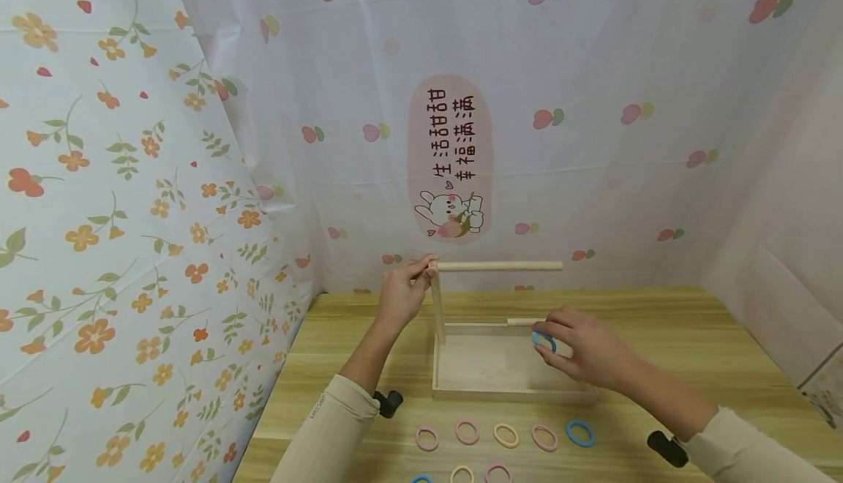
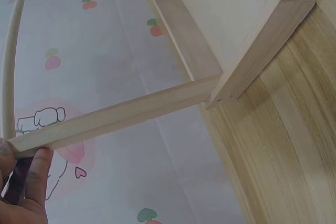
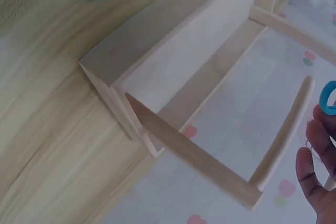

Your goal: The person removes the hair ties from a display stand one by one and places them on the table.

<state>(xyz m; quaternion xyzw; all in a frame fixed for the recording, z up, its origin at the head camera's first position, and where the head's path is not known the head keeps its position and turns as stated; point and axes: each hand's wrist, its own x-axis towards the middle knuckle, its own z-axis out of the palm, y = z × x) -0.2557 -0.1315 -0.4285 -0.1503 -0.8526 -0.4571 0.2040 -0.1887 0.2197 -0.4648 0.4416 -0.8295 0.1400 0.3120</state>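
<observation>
A wooden stand with a shallow tray base (image 1: pixel 514 397), an upright post (image 1: pixel 437 306) and a long upper rod (image 1: pixel 500 266) stands on the table. My left hand (image 1: pixel 400 296) grips the post's top, where the rod joins it. The left wrist view shows fingers (image 2: pixel 37 177) pinching the post end. My right hand (image 1: pixel 589 347) holds a blue hair tie (image 3: pixel 324 98) between thumb and fingers. It is close to the free end of the shorter, lower rod (image 1: pixel 525 321), apart from it in the right wrist view. No ring shows on either rod.
Pink, yellow and blue hair ties lie in rows before the tray, among them a pink one (image 1: pixel 467 432) and a blue one (image 1: pixel 580 434). Small black objects (image 1: pixel 388 403) sit near both forearms. A patterned curtain (image 1: pixel 421 44) hangs behind the table.
</observation>
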